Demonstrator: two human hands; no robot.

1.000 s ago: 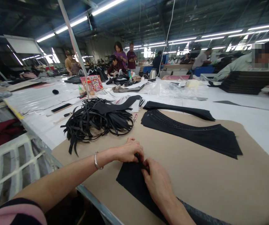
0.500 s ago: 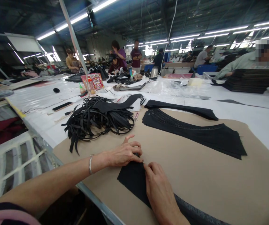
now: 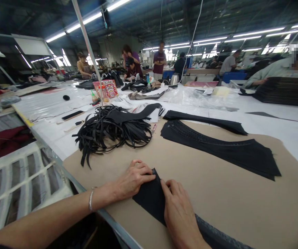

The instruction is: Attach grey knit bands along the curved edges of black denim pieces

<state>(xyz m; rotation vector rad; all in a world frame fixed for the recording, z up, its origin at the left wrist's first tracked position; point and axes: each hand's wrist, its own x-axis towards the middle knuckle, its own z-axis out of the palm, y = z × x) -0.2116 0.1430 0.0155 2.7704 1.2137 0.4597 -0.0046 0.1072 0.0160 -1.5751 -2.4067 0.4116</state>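
A long, curved black fabric piece (image 3: 150, 195) lies at the table's near side, a speckled strip along its right-hand edge. On its upper left end rests my left hand (image 3: 133, 178), fingers bent together and the index finger pressed on the cloth near the top corner. My right hand (image 3: 180, 207) lies along the right edge, closed, its fingertips at the fabric's border. Both thumbs are mostly hidden. The middle of the piece is covered by my right hand, and its lower end runs out of view.
Brown board (image 3: 216, 193) covers the near table. Beyond my left hand lies a heap of black strips (image 3: 115, 129). Stacked black curved pieces (image 3: 221, 148) lie at the right. A thin pole (image 3: 86, 41) rises behind the heap. A co-worker (image 3: 270, 71) sits behind a black stack (image 3: 286, 90).
My left hand has slid slightly left and toward me, uncovering the fabric's top corner, and its raised finger has come down. My right hand stays at the edge. The view has shifted slightly.
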